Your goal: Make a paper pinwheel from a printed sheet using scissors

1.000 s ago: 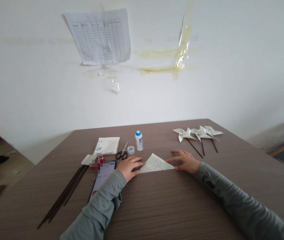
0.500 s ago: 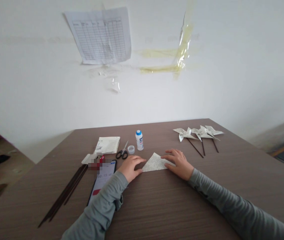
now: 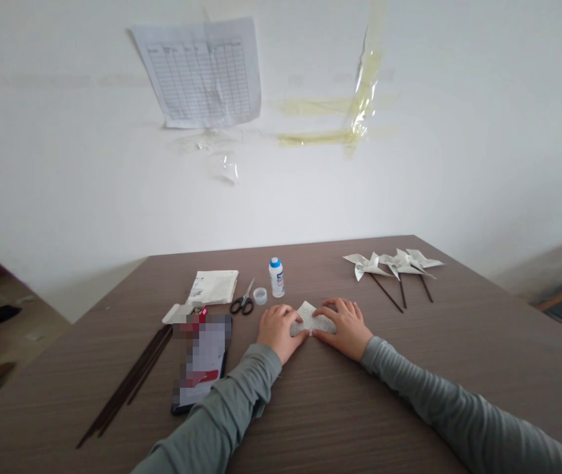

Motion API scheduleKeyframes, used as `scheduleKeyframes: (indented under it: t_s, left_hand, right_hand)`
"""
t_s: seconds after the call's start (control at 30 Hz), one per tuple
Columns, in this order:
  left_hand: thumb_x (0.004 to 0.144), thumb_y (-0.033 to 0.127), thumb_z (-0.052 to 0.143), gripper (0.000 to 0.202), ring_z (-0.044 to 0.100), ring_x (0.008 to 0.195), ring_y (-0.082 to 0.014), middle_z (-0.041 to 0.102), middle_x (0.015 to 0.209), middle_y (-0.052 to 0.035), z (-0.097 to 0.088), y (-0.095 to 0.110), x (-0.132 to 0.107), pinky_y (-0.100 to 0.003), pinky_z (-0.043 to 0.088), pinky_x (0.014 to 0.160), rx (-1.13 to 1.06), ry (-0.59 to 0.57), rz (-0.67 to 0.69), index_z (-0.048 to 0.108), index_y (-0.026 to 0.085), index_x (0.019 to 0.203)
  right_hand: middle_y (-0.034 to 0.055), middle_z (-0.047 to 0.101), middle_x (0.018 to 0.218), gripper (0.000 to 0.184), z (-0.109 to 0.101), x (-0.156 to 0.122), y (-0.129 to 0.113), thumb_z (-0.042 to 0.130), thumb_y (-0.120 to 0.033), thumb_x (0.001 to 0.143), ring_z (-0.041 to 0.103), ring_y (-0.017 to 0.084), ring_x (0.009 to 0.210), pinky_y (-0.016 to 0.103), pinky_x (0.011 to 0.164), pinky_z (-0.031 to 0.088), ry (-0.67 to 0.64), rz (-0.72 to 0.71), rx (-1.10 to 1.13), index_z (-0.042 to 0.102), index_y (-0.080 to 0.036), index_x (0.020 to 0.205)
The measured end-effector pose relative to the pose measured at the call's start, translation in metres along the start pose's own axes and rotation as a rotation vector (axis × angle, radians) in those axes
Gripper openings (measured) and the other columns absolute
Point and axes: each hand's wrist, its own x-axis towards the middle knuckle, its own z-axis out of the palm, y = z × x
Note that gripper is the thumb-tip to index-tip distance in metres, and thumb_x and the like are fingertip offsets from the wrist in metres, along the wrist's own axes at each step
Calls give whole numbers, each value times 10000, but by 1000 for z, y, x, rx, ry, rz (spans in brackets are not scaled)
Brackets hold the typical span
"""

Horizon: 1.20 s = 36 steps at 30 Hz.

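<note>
Both the left hand and right hand press flat on the folded printed paper, light, thin and easily creased, best pinched at its corners.

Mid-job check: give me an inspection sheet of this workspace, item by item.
Surface: brown wood-grain table.
Job's things: folded printed paper, flat on the table.
Clutter: glue bottle, loose cap, scissors, paper stack, dark sticks, phone, three paper pinwheels.
Hands: left hand and right hand both press on the paper.
Cables: nothing seen.
Surroundings: white wall, taped table sheet, yellowed tape.
</note>
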Motion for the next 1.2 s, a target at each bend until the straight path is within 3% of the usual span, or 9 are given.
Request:
scheduleKeyframes:
  t_s: [0.27,0.43,0.87,1.2]
  left_hand:
    - [1058,416,1027,233,784,1540,-446,920,1478,-122,-6,4,2,-599,629,1353,-2,-29,-39,971,295,1249]
    - [1020,361,1045,346,768,1554,-462,911,1529,-125,-12,-1,4,-632,623,1371,-35,-48,-35,975,299,1353]
    - [998,291,1006,291,824,1484,-431,938,1471,-116,-19,-39,-3,-608,651,1361,-57,-10,46,1002,313,1288]
    - [1005,210,951,288,828,1550,-426,926,1557,-134,-20,-66,-9,-624,616,1442,-99,-6,92,1028,304,1266]
  right_hand:
    - [149,771,1765,440,-1,2,-3,948,-569,1083,598,598,1760,849,1537,372,-16,34,17,948,-425,1499]
    - [127,739,1813,512,-3,6,2,979,-502,1055,588,523,1799,792,1554,381,-41,61,7,935,-418,1559]
    - [114,672,1928,547,-23,8,23,969,-541,1049,468,541,1890,833,1552,345,-154,64,37,947,-475,1592]
    - [117,691,1926,457,-6,18,71,988,-436,1007,527,549,1843,762,1586,338,-132,3,1,1029,-427,1462]
